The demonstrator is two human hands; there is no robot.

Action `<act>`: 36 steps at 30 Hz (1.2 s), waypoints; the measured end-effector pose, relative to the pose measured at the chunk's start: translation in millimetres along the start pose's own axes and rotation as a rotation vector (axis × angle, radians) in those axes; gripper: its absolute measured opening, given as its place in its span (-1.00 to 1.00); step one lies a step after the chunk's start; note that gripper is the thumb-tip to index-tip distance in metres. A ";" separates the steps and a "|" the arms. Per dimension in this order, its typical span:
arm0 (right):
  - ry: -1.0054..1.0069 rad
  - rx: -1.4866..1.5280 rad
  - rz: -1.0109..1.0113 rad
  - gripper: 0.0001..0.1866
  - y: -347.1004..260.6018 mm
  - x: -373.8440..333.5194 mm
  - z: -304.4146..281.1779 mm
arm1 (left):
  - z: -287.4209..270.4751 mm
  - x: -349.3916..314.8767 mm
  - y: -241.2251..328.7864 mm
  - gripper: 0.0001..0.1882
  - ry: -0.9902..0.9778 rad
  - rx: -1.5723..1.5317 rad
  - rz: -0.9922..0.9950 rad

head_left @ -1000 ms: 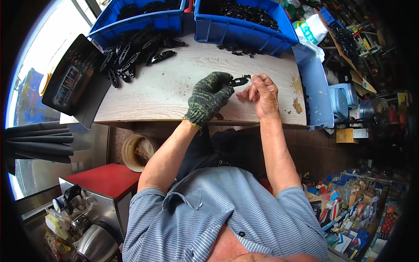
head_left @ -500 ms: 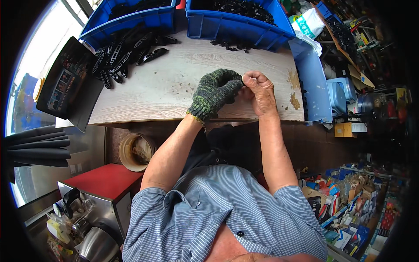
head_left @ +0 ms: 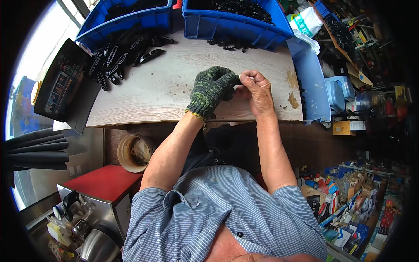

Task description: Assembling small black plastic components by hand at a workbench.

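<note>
My left hand (head_left: 212, 88), in a dark green knitted glove, is closed above the near half of the wooden table (head_left: 144, 96). Its fingers curl inward toward my bare right hand (head_left: 259, 92), whose thumb and bent index finger pinch together. The fingertips of both hands meet or nearly meet; whatever they hold is too small or hidden to make out. Left of the hands, long black plastic pieces (head_left: 114, 59) with slotted openings lie heaped on the tabletop. Several small black parts (head_left: 231, 44) are scattered along the base of the right blue bin.
Two blue bins (head_left: 238, 24) of black parts stand along the far edge. A dark screen-like panel (head_left: 63, 83) leans at the table's left end. A pale blue tub (head_left: 312, 83) adjoins the right end. Below the table are a round bucket (head_left: 134, 153) and a red-topped cabinet (head_left: 102, 181).
My gloved left fingers have curled tighter, closing the gap between thumb and index finger. The right hand keeps its pinch almost in place. The whole view has shifted slightly.
</note>
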State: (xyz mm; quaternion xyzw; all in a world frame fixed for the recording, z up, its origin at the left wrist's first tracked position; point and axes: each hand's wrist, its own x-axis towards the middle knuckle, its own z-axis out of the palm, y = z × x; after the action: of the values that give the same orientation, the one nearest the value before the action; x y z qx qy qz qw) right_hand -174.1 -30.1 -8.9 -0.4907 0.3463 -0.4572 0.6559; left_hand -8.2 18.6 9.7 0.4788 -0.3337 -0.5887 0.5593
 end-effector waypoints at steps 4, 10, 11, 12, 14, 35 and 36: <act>0.038 -0.080 0.015 -0.75 -8.9 -1.7 9.5 | 0.9 -0.9 -0.2 -0.78 0.043 0.011 0.047; -0.067 -0.228 0.148 -0.61 -11.6 4.9 3.5 | 1.8 -5.2 -1.0 -0.78 0.123 0.024 0.093; -0.065 -0.228 0.148 -0.61 -5.9 6.0 1.5 | 2.2 -6.0 -1.6 -0.78 0.122 0.025 0.093; -0.054 -0.247 0.049 -0.59 0.5 6.9 0.3 | 2.7 -6.9 -2.0 -0.79 0.110 0.002 0.097; -0.044 -0.265 -0.051 -0.56 7.2 7.3 -1.5 | 1.8 -7.2 -2.8 -0.80 0.099 -0.021 0.102; 0.060 0.053 -0.028 -0.67 -4.0 -3.0 4.1 | -47.9 99.6 10.1 -0.83 0.324 1.480 0.729; 0.065 0.065 -0.028 -0.66 -4.7 -2.3 3.6 | -48.0 96.0 9.3 -0.81 0.281 1.526 0.720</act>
State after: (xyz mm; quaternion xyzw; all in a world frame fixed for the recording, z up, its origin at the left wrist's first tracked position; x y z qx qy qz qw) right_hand -172.8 -27.1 -3.4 -0.4587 0.3456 -0.4931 0.6534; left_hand 48.1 -69.8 -15.2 0.6577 -0.6980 0.0758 0.2728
